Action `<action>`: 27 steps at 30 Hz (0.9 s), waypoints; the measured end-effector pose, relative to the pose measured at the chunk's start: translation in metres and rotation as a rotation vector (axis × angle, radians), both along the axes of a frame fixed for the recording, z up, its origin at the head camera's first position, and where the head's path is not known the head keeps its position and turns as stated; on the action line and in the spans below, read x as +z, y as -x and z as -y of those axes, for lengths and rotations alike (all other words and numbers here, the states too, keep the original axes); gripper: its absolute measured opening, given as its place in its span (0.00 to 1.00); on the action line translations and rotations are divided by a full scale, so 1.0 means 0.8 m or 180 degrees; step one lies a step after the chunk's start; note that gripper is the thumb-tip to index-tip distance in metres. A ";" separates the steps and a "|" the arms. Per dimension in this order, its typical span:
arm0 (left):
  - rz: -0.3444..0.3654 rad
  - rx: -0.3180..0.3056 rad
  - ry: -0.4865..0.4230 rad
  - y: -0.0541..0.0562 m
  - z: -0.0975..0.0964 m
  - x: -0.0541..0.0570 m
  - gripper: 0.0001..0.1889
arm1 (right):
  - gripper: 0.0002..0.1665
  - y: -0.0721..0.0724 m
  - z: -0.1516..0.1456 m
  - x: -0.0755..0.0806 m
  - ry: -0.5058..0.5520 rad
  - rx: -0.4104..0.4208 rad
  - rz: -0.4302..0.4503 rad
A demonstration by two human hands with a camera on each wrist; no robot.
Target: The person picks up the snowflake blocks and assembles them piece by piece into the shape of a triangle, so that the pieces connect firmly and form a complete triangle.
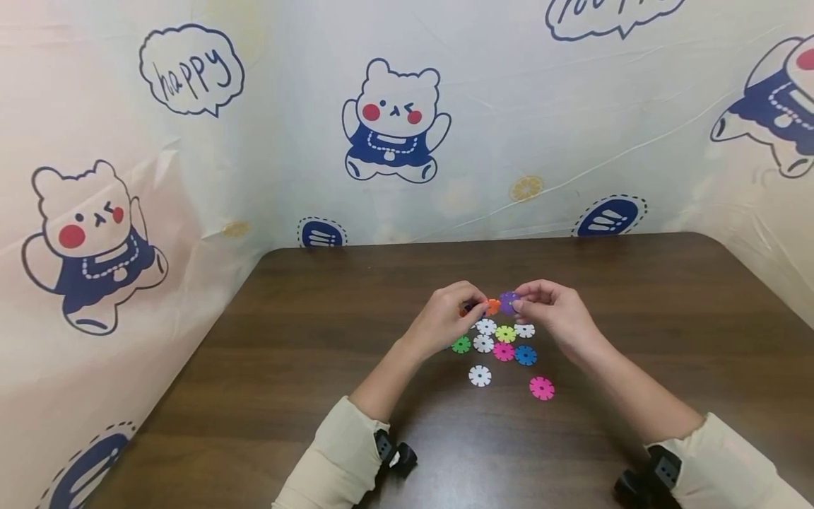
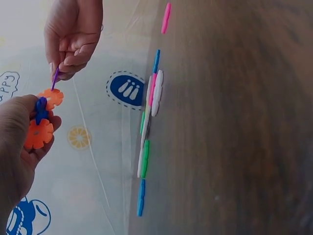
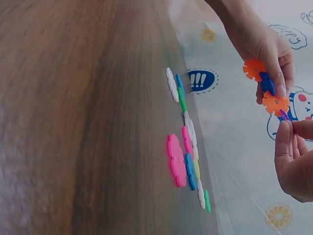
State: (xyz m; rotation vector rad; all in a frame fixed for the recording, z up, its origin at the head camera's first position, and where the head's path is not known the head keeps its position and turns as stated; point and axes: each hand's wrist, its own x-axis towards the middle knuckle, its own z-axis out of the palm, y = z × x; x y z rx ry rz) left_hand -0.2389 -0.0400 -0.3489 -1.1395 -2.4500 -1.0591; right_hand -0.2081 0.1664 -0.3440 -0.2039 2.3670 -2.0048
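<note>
My left hand (image 1: 445, 318) pinches a small chain of notched plastic discs, raised over the table. In the left wrist view the chain shows an orange disc (image 2: 39, 134), a blue disc (image 2: 41, 110) set crosswise in the middle, and another orange disc (image 2: 55, 97) at the far end. Between thumb and fingertips my right hand (image 1: 559, 314) holds a purple notched disc (image 1: 508, 302). The right wrist view has this purple disc (image 3: 284, 115) edge-on, its rim right at the notches of the nearer orange disc (image 3: 276, 104).
Below the hands lie several loose discs on the brown table (image 1: 267, 396), among them green (image 1: 461, 344), yellow (image 1: 505, 334), blue (image 1: 525, 355) and white ones. A white disc (image 1: 480, 375) and a pink disc (image 1: 542, 388) lie nearer. A printed curtain (image 1: 273, 141) hangs behind.
</note>
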 end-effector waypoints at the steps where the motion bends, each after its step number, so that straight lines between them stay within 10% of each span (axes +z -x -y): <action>1: -0.0023 0.0004 -0.0004 0.000 -0.001 0.000 0.04 | 0.20 0.000 0.000 0.001 0.0060 0.0004 0.0048; 11: -0.0159 -0.0100 -0.0151 -0.008 -0.005 0.000 0.04 | 0.14 -0.002 0.004 0.003 0.1033 0.0111 0.0385; 27: -0.0009 -0.0176 -0.0290 -0.006 0.003 -0.004 0.05 | 0.21 0.004 0.014 0.004 0.0788 0.0196 0.0369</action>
